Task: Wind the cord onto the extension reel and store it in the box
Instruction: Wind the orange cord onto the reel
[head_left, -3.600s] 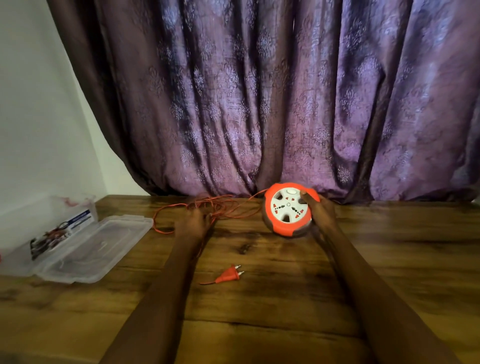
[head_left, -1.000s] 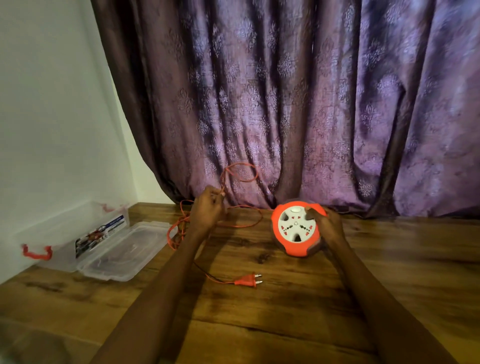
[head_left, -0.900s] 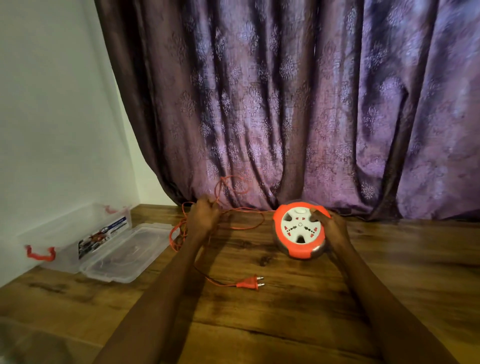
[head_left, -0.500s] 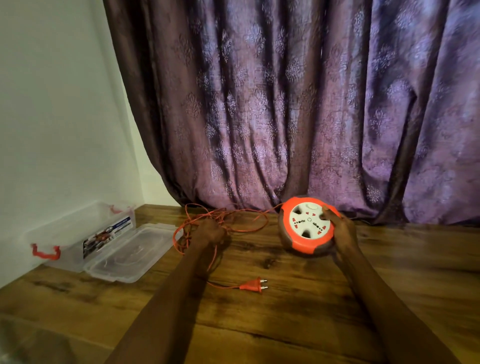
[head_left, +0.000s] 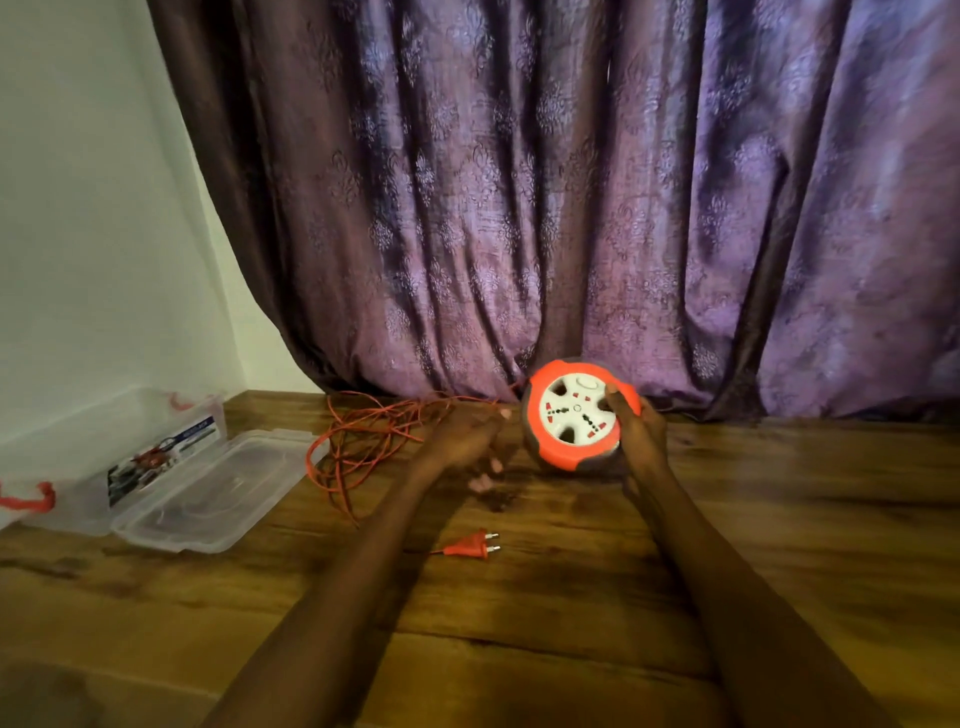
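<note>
Reel (head_left: 577, 415) on table (head_left: 779, 519), just in front of curtain (head_left: 519, 208), tipped on edge. Right hand (head_left: 639, 431) at reel's right side; left hand (head_left: 462, 441) just left of it. Loose cord (head_left: 363, 441) farther left. Plug (head_left: 467, 545) nearer the person than reel. Box (head_left: 130, 457) far left, lid (head_left: 208, 493) beside it.

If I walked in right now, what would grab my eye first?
Likely the bright orange extension reel, tilted up before the purple curtain and held by the right hand. Left of it, loose orange cord sprawls over the wooden table, its plug lying nearer the person.
</note>
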